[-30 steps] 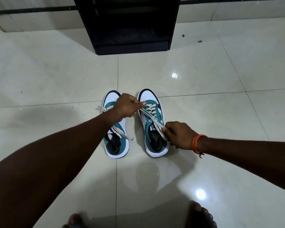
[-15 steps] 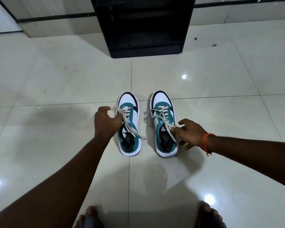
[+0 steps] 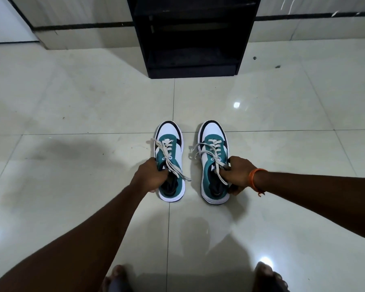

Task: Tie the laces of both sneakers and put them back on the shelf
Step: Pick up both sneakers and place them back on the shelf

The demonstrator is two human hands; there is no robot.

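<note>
**Both hands now on the sneakers: looks like pick-up, not tying**

A sec ago the L hand (image 3: 151, 177) was over by the right sneaker's laces while the R hand (image 3: 238, 175) pinched a lace end. Half a sec ago the hands had split, one per shoe. Now each grips its own shoe at the collar: L hand closed on the outer side of the left sneaker (image 3: 170, 161), fingers tucked into the opening; R hand closed on the outer side of the right sneaker (image 3: 214, 163), thumb at the tongue.

Both shoes sit flat on the tile floor (image 3: 72, 123), side by side but apart, toes toward the shelf (image 3: 193, 36).

Meaning for the task, as I judge it: tying seems over & the carry to the shelf is about to start. But the laces (image 3: 169, 159) look loose. Ends trail off both shoes, and no clear bow is visible on either, so the knots may be weak or not done.

Around: the dark shelf stands straight ahead against the wall, its lower bay open & seemingly bare, though it's dim in there. Nothing lies on the floor btw shoes & shelf. The person's bare feet (image 3: 118, 279) are at the bottom edge. Orange wristband (image 3: 254, 178) on the R wrist.

Main risk: trailing lace ends snagging or dragging on the lift.
</note>
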